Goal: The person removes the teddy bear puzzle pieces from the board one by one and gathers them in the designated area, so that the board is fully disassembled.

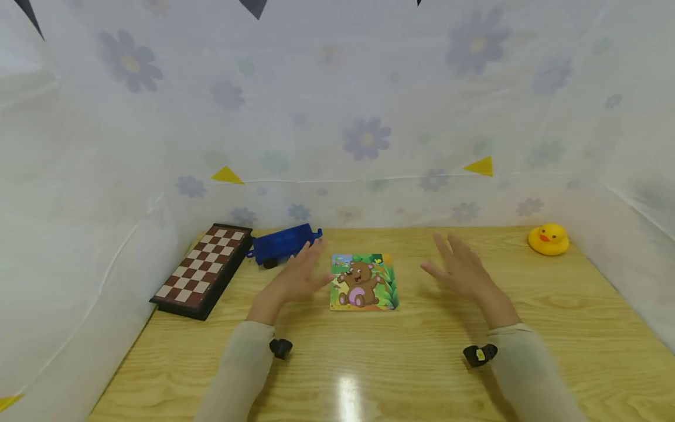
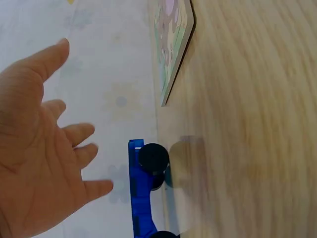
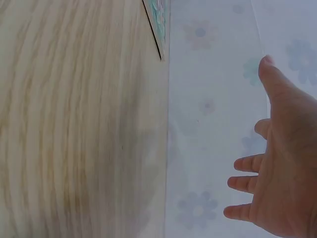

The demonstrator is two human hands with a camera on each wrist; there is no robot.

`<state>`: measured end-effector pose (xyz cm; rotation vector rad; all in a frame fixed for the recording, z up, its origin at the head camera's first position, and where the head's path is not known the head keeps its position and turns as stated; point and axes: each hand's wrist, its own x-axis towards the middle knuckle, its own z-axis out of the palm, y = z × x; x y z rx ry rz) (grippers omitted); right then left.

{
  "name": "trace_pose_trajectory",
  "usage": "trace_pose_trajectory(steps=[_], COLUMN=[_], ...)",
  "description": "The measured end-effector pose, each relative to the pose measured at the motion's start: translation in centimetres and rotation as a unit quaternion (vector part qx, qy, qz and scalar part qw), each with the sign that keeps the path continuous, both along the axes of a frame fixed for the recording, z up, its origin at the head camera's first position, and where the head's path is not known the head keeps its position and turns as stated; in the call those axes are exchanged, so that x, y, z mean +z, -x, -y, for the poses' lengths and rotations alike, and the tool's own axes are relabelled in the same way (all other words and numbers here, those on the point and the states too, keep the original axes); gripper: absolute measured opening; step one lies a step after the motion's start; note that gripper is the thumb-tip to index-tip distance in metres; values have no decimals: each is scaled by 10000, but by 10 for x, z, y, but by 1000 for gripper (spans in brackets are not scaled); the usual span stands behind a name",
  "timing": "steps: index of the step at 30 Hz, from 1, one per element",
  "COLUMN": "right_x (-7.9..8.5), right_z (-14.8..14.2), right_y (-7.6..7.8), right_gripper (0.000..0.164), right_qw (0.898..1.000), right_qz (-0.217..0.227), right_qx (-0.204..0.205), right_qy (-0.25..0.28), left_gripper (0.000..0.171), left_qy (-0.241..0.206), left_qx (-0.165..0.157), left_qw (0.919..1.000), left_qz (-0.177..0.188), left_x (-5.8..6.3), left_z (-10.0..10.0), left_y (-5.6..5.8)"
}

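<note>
A square picture board (image 1: 364, 282) with a brown cartoon bear lies flat in the middle of the table. To its left, my left hand (image 1: 299, 274) hovers with fingers spread, holding nothing. My right hand (image 1: 464, 272) is raised to the right of the board, its fingers apart and straight. In the left wrist view, the left palm (image 2: 42, 163) faces the board's edge and a blue toy vehicle (image 2: 141, 198) with black wheels. The right wrist view shows the right palm (image 3: 290, 168) bare, a corner of the board above.
A folded checkered game board (image 1: 205, 266) lies at the left edge, beside the blue toy vehicle (image 1: 282, 243). At the far right corner sits a yellow rubber duck (image 1: 548, 239). Flower-patterned white sheeting (image 1: 316, 105) encloses the wooden table (image 1: 401, 363) at back and sides.
</note>
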<state>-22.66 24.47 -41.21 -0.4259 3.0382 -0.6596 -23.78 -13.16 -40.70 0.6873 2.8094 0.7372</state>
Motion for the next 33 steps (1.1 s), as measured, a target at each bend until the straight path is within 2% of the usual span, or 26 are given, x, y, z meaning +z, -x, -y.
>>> trace_pose_trajectory(steps=[3,6,9,14,19,24,29,33], right_x=[-5,-10,-16,-26,-33,-35,-39,-46], right_z=[8,19,32,57,83,105,121,129], right_y=[6,11,18,28,36,47,58,65], right_gripper=[82,76,67,57,52,53,49,48], right_qw=[9983,9942,9892,9813,9738,9664,9603,9609], right_qz=[118,212,274,337,344,437,737,1009], right_qx=[175,385,637,1008,1260,1442,1510,1454], right_qy=[551,977,1289,1605,1864,2084,2229,2129], left_gripper=[79,74,71,73,75,77,83,85], left_qy=[-507,-626,-515,-34,632,1146,1431,1504], left_qx=[-253,-339,-369,-463,-308,-137,-120,-112], left_qw=[9966,9928,9909,9869,9844,9782,9755,9754], left_qz=[605,968,1186,1543,1616,1726,1669,1610], left_x=[-4,-9,-14,-18,-20,-18,-19,-22], left_z=[-2,-5,-8,-12,-17,-23,-26,-26], left_y=[2,4,8,13,16,17,15,14])
